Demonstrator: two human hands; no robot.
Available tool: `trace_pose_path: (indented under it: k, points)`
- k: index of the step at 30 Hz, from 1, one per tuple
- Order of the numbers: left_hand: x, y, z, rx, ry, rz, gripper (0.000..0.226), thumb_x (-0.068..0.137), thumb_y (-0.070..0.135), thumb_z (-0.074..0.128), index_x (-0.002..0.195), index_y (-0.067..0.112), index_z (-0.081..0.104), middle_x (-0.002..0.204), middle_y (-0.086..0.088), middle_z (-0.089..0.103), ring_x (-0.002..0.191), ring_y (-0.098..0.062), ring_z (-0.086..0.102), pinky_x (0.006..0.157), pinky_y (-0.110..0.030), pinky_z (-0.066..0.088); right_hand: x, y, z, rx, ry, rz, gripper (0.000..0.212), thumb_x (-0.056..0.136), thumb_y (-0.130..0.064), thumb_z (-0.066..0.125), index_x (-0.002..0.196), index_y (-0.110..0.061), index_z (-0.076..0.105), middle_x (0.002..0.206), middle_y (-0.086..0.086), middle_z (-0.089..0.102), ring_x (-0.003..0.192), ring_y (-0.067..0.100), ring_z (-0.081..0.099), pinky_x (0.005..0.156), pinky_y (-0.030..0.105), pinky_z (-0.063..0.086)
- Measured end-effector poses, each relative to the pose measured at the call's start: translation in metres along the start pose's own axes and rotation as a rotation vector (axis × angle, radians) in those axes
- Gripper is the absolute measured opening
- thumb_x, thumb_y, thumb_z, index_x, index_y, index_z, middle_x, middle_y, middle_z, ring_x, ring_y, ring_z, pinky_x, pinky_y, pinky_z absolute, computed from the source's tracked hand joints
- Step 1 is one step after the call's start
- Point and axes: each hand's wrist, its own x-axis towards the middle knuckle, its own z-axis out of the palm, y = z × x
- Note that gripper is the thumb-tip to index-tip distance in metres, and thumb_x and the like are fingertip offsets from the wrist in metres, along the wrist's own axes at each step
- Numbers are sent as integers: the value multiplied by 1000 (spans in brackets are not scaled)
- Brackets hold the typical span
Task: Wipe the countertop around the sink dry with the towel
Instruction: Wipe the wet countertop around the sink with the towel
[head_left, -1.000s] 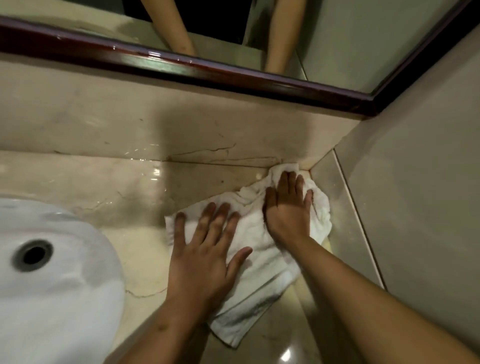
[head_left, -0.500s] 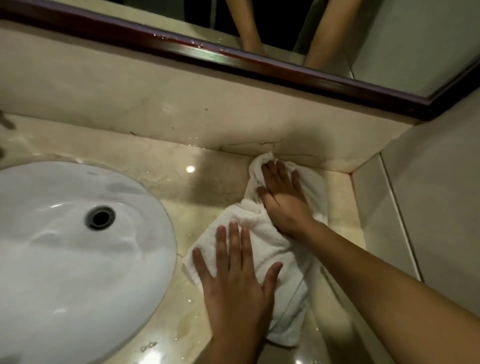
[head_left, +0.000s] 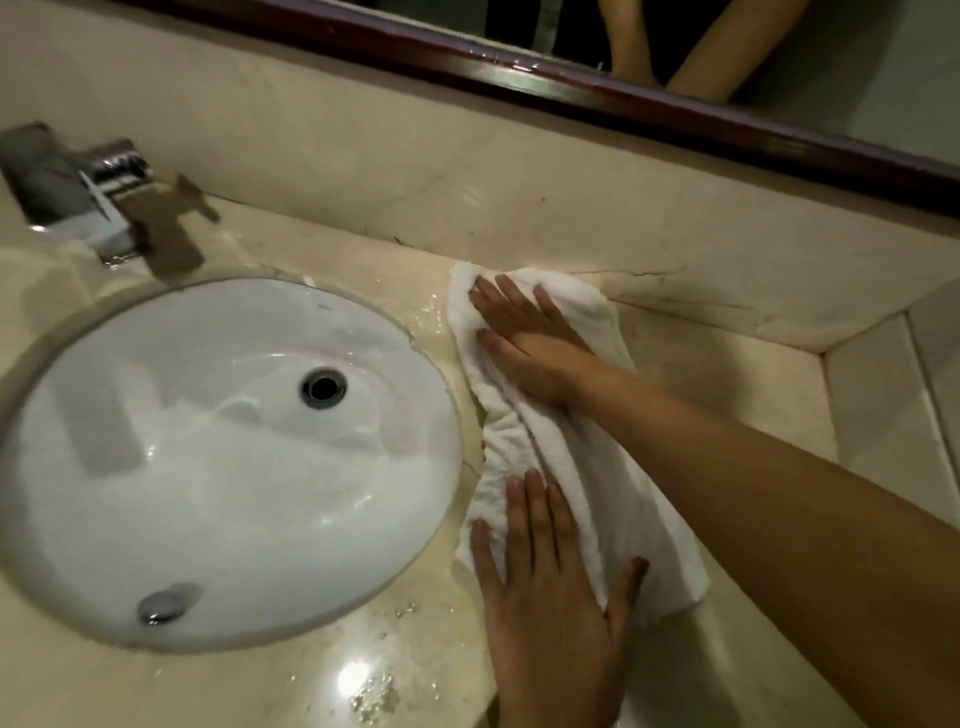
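Observation:
A white towel (head_left: 582, 467) lies bunched on the beige marble countertop (head_left: 727, 374), along the right rim of the white oval sink (head_left: 156, 519). My right hand (head_left: 524, 338) presses flat on the towel's far end, near the backsplash. On the near end rests my left hand (head_left: 550, 597), palm down with fingers spread. Water beads (head_left: 374, 696) and a wet sheen show on the counter in front of the sink and beside the towel's far end.
A chrome faucet (head_left: 78, 192) stands at the back left behind the basin. A dark wooden mirror frame (head_left: 623, 98) runs above the backsplash. A tiled side wall (head_left: 893, 395) closes the counter on the right.
Both hands have slid the towel left, out of the right back corner, up to the sink's rim. The view has swung left, so the whole basin and the faucet now show.

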Motion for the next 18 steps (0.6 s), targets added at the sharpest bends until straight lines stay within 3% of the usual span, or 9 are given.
trace_pose_path:
  k: [3, 6, 8, 10, 14, 16, 18]
  points:
    - [1, -25, -23, 3, 14, 125, 70, 106, 59, 21, 141, 17, 64, 155, -4, 55, 143, -21, 53, 108, -54, 29, -32, -4, -6, 56, 90, 106, 66, 110, -52, 21, 166, -25, -1, 173, -6, -14, 156, 12, -24, 129, 44, -9]
    - [30, -60, -48, -37, 75, 262, 47, 103, 45, 38, 135, 26, 66, 160, -3, 48, 147, -19, 47, 111, -57, 29, -97, -22, 6, 206, 305, 385, 73, 103, -57, 18, 166, -23, 9, 174, 4, -8, 159, 21, -16, 127, 39, -9]
    - [69, -82, -62, -100, 124, 276, 45, 105, 40, 36, 137, 25, 64, 163, -4, 44, 151, -20, 39, 117, -56, 27, -136, -45, 23, 342, 383, 540, 79, 99, -61, 15, 165, -19, 13, 174, 9, -4, 160, 23, -11, 129, 42, -3]
    - [115, -92, -70, -108, 130, 307, 48, 107, 40, 33, 141, 22, 61, 163, -5, 44, 154, -22, 33, 121, -56, 28, -152, -67, 46, 293, 378, 652, 84, 99, -65, 13, 166, -15, 13, 174, 13, -5, 160, 27, -10, 129, 49, 0]
    - [202, -79, -78, 53, -124, 564, 63, 107, 56, 17, 161, 30, 35, 175, 1, 15, 162, -17, 5, 130, -49, 5, -143, -83, 71, 64, 275, 800, 85, 101, -68, 20, 164, -10, 23, 171, 23, 14, 159, 41, 8, 125, 64, 9]
    - [230, -75, -72, 188, -237, 735, 64, 106, 61, 13, 165, 37, 20, 176, 4, 3, 162, -14, -5, 130, -47, -5, -139, -80, 76, 13, 272, 784, 87, 100, -70, 19, 163, -10, 26, 169, 23, 20, 158, 43, 15, 123, 66, 13]
    - [247, -81, -62, 287, -314, 830, 64, 105, 64, 12, 165, 41, 13, 176, 6, -2, 161, -13, -9, 130, -48, -5, -137, -73, 78, -28, 279, 731, 87, 100, -71, 21, 163, -11, 25, 169, 22, 22, 157, 42, 18, 123, 66, 15]
